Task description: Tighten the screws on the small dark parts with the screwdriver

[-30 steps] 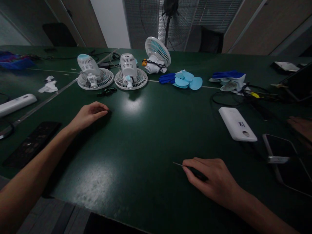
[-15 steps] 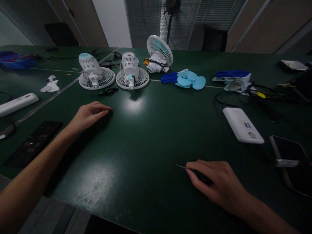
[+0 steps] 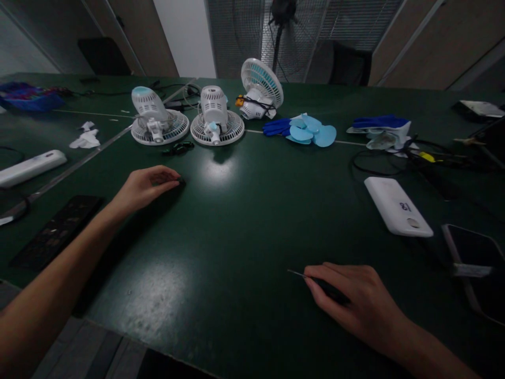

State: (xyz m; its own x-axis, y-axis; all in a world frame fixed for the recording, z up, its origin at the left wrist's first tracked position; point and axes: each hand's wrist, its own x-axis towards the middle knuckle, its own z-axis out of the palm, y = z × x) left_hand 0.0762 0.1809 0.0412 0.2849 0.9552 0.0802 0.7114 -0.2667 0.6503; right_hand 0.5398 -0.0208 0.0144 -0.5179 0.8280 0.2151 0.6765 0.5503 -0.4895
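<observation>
While right hand (image 3: 355,300) pinches a thin tool (image 3: 296,273), left hand (image 3: 145,185) seemingly curls.

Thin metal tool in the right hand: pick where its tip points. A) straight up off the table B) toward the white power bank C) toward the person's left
C: the thin metal tool sticks out leftward from the right hand, low over the dark green table.

tool handle (image 3: 333,292) hidden under right hand (image 3: 355,305); phone (image 3: 473,258) cut off by edge

green table (image 3: 244,210) | brown wall panels (image 3: 406,47) | blinds (image 3: 236,31) | standing fan (image 3: 282,21) | 2 dark chairs | dim light
</observation>
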